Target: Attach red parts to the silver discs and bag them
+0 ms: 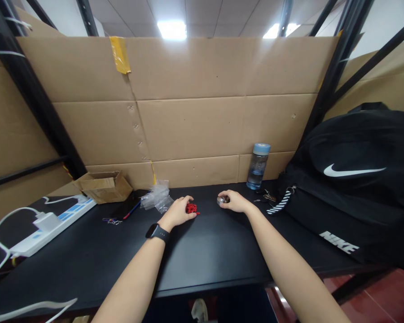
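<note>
Fingers of the left hand are curving around a red stringy bundle, the thumb on its near side and the other fingers beyond it; whether they are pressing on it, I cannot tell. This bundle is lying on the black tabletop, nearer the far edge than the near one and roughly midway along. Across from it, toward the right end, the right hand is closing its thumb and fingers on a small round object, clear and shiny where it is showing; the rest is hiding behind the fingers.

As for progress, both hands are already engaging their things, one apiece, and a bare stretch of tabletop is separating the two. The red strands are lying bunched, not spread out, and the round object is not yet standing free of the fingers. How much is remaining is not showing.

Clear plastic bags are lying just beyond the left hand. Toward the far left corner, a cardboard box is sitting near a white power strip. By the far edge on the right, a water bottle is standing upright, and a black backpack is filling the right end.
</note>
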Available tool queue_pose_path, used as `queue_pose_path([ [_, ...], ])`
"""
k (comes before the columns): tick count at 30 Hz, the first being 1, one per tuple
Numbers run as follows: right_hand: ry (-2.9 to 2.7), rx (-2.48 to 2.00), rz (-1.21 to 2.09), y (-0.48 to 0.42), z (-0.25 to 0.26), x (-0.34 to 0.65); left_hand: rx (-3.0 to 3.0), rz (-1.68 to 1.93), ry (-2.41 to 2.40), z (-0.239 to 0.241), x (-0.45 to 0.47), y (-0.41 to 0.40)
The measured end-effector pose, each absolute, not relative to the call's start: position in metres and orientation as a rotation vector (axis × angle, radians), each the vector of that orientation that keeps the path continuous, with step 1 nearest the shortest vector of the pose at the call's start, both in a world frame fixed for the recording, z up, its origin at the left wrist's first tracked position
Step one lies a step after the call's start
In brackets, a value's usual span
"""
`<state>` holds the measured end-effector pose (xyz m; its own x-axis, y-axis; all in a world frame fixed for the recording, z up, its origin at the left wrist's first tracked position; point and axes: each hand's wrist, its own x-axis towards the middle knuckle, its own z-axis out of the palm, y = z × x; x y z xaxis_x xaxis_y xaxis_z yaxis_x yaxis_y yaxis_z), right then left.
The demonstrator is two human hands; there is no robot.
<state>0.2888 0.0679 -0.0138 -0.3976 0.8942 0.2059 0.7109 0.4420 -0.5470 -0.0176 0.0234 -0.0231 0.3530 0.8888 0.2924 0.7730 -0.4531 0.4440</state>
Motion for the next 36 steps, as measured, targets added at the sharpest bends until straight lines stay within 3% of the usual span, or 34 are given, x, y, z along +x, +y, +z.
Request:
queue_pose_path([
  [23, -2.101, -1.684, 0.372, 0.068, -0.012, 0.289, 2.503, 0.88, 1.113, -0.03, 0.003, 0.042],
  [30, -2.181, -1.851, 0.385, 0.06, 0.0, 0.3, 2.417, 0.525, 1.47, -0.033, -0.016, 0.031],
  [36, -2.309, -2.223, 0.658, 0.053, 0.006, 0.308, 2.327, 0.214, 1.707, -0.03, -0.015, 0.022],
])
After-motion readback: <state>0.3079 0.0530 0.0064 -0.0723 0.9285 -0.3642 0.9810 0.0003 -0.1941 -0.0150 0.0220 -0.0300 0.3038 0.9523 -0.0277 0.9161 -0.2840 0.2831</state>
